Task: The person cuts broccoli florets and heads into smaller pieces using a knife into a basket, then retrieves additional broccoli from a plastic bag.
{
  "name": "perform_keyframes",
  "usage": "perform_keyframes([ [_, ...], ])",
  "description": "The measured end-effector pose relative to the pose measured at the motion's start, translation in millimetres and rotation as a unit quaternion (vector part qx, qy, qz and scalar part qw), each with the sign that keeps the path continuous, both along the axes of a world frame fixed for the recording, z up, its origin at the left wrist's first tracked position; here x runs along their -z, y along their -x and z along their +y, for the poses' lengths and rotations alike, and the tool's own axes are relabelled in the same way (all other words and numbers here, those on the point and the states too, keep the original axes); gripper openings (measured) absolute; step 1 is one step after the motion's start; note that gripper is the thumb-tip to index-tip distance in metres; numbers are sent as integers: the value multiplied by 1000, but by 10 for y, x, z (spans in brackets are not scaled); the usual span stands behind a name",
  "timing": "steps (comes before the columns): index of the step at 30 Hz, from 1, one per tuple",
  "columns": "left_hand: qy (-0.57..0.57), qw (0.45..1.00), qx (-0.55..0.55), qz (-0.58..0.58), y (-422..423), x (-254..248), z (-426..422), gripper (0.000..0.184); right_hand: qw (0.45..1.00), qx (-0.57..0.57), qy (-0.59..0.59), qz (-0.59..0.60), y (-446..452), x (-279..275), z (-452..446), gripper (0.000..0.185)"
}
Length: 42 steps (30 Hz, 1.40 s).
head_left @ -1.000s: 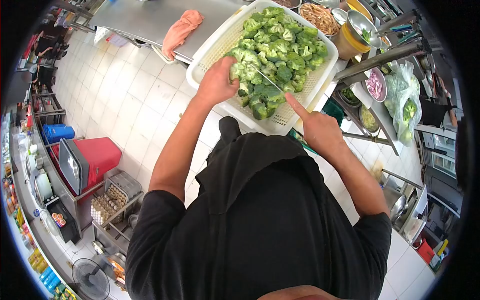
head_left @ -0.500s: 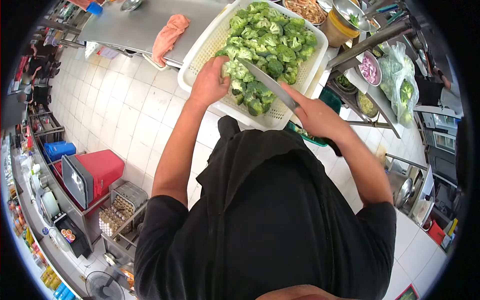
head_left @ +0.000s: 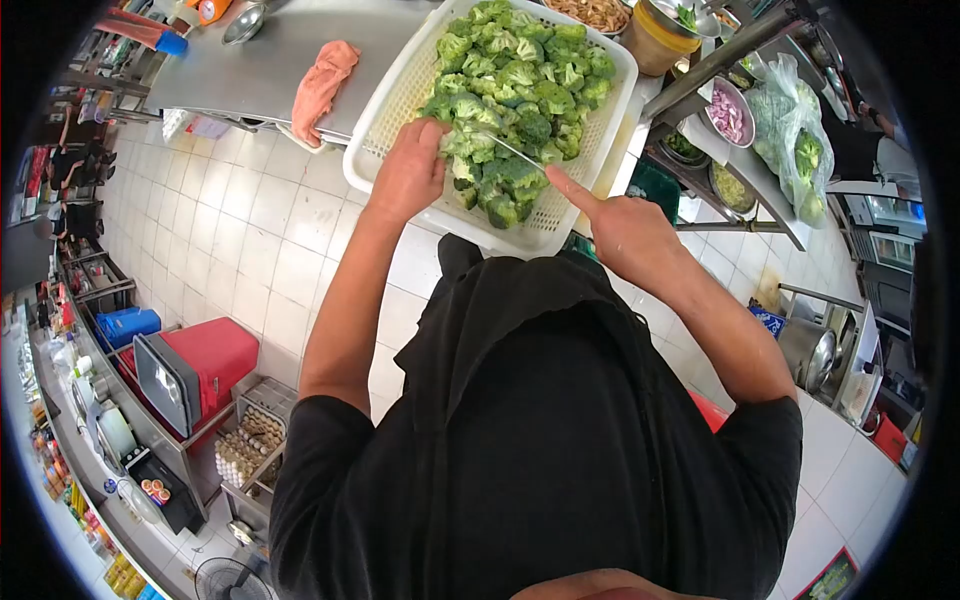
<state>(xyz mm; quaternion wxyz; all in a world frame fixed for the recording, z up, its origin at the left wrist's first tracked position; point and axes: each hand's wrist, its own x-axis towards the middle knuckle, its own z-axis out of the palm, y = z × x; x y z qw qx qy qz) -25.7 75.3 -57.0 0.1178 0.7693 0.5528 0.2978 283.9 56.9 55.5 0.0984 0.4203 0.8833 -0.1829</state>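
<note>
My left hand (head_left: 410,170) is closed around a broccoli piece (head_left: 465,138) over the near left part of a white perforated basket (head_left: 365,160). My right hand (head_left: 630,235) grips a knife (head_left: 520,153), its index finger stretched along the spine. The handle is hidden inside the fist. Seen nearly edge-on, the blade points left and its tip meets the broccoli at my left hand. Cut broccoli florets (head_left: 530,75) are heaped in the basket beneath both hands.
A pink cloth (head_left: 325,90) lies on the steel table (head_left: 240,75) at left. To the right stand a bowl of chopped purple onion (head_left: 730,112) and a plastic bag of greens (head_left: 795,140). A red bin (head_left: 215,365) and egg trays (head_left: 250,440) are at lower left.
The knife has turned from showing its broad side to nearly edge-on, its tip now at the held broccoli. My right hand has shifted slightly left and down. The whole view has moved a little.
</note>
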Motion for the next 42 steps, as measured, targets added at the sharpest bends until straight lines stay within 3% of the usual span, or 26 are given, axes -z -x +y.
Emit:
perform_keyframes([
  [5, -13, 1000, 7, 24, -26, 62, -1, 45, 1000, -12, 2, -9, 27, 10, -2, 99],
  [12, -13, 998, 15, 55, -72, 96, 57, 44, 994, 28, 106, -1, 213, 51, 142, 91],
  [15, -4, 1000, 10, 19, -34, 82, 68, 43, 983, 71, 168, 9, 207, 2, 170, 85],
  [18, 17, 999, -24, -27, 14, 107, 52, 41, 971, 78, 159, 158, -51, 132, 88, 80],
  [21, 20, 998, -25, -45, 21, 79, 51, 40, 969, 119, 187, 109, -146, 24, 47, 71],
  [24, 41, 997, -36, -52, 14, 18, 77, 40, 973, 160, 94, 136, -318, 241, 62, 73],
  [32, 39, 997, -32, -59, -71, -84, 69, 38, 978, 113, 146, 100, -99, 226, -138, 84],
  [35, 54, 995, -59, -55, -15, -74, 69, 38, 969, 190, 112, 112, -290, 418, -7, 73],
  [36, 63, 994, -74, -53, -5, -94, 55, 38, 973, 183, 67, 122, -344, 459, 31, 83],
  [39, 117, 980, -138, -79, -6, -160, 29, 37, 965, 189, 86, 158, -496, 391, 17, 78],
  [42, 67, 982, -147, -97, 89, 62, 105, 35, 959, 177, 121, 185, -334, 225, -71, 73],
])
